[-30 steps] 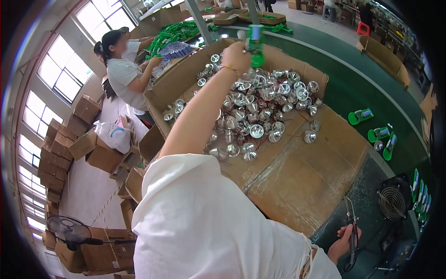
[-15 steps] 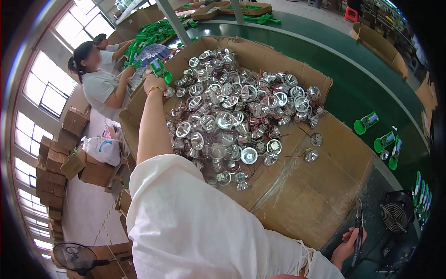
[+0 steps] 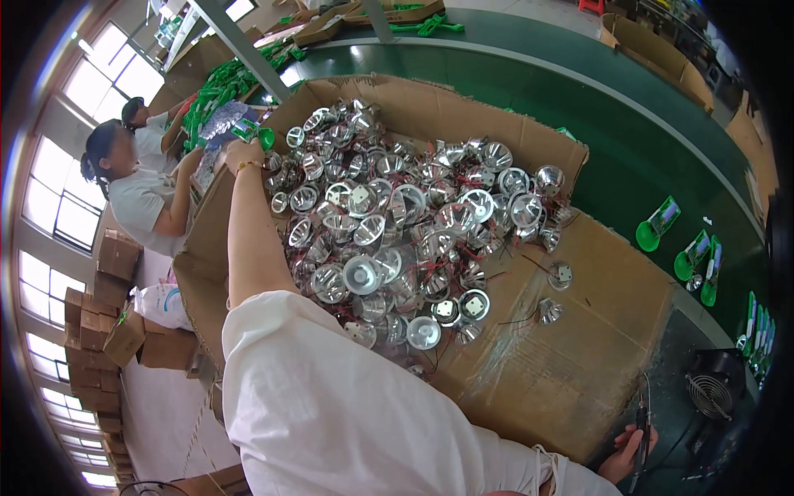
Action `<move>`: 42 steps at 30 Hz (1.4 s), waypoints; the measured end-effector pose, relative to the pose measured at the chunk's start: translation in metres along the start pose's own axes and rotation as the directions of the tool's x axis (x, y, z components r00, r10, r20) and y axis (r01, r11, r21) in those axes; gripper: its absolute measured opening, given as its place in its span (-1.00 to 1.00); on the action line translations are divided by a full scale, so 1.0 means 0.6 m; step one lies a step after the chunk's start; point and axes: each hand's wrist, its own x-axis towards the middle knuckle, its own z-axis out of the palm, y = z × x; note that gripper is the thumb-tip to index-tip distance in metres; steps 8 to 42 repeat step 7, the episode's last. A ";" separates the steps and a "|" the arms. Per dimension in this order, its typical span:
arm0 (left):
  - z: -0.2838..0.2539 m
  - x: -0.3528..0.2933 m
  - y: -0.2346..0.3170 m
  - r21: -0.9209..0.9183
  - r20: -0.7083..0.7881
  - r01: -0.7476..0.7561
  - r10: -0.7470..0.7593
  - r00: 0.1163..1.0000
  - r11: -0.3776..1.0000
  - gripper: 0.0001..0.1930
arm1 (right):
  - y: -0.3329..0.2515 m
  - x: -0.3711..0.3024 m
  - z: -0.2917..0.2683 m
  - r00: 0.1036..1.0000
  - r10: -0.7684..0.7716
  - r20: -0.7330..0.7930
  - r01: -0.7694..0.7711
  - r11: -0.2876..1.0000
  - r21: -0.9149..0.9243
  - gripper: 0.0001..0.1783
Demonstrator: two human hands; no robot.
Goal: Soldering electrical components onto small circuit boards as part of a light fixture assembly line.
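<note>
My left arm stretches to the far left, over the side of a large cardboard box (image 3: 571,364). My left hand (image 3: 243,154) is closed around a green plastic flashlight housing (image 3: 265,138), its round green head sticking out to the right. Shiny cup-shaped reflectors (image 3: 361,274) with thin red wires lie heaped in the box beneath my arm. Down at the lower right, my right hand (image 3: 624,455) grips a soldering iron (image 3: 642,426) by its dark handle, the thin metal tip pointing up.
Several green housings (image 3: 659,223) lie on the green conveyor at the right. A black fan (image 3: 713,384) stands by my right hand. Two people (image 3: 149,190) work at the left beside a pile of green parts (image 3: 217,99). Stacked cartons (image 3: 91,364) line the windows.
My view has shifted, so the box and heap sit differently in the picture. My left hand still holds the green housing at the far left; my right hand keeps the soldering iron.
</note>
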 end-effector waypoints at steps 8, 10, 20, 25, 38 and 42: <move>0.057 0.028 0.016 -0.377 0.000 -0.031 0.034 0.999 0.926 -0.22 | 0.004 -0.004 -0.005 1.000 0.022 0.005 -0.022 1.000 -0.009 -0.68; 0.057 0.028 0.016 -0.377 0.000 -0.031 0.034 0.999 0.926 -0.22 | 0.004 -0.004 -0.005 1.000 0.022 0.005 -0.022 1.000 -0.009 -0.68; 0.057 0.028 0.016 -0.377 0.000 -0.031 0.034 0.999 0.926 -0.22 | 0.004 -0.004 -0.005 1.000 0.022 0.005 -0.022 1.000 -0.009 -0.68; 0.057 0.028 0.016 -0.377 0.000 -0.031 0.034 0.999 0.926 -0.22 | 0.004 -0.004 -0.005 1.000 0.022 0.005 -0.022 1.000 -0.009 -0.68; 0.057 0.028 0.016 -0.377 0.000 -0.031 0.034 0.999 0.926 -0.22 | 0.004 -0.004 -0.005 1.000 0.022 0.005 -0.022 1.000 -0.009 -0.68; 0.057 0.028 0.016 -0.377 0.000 -0.031 0.034 0.999 0.926 -0.22 | 0.004 -0.004 -0.005 1.000 0.022 0.005 -0.022 1.000 -0.009 -0.68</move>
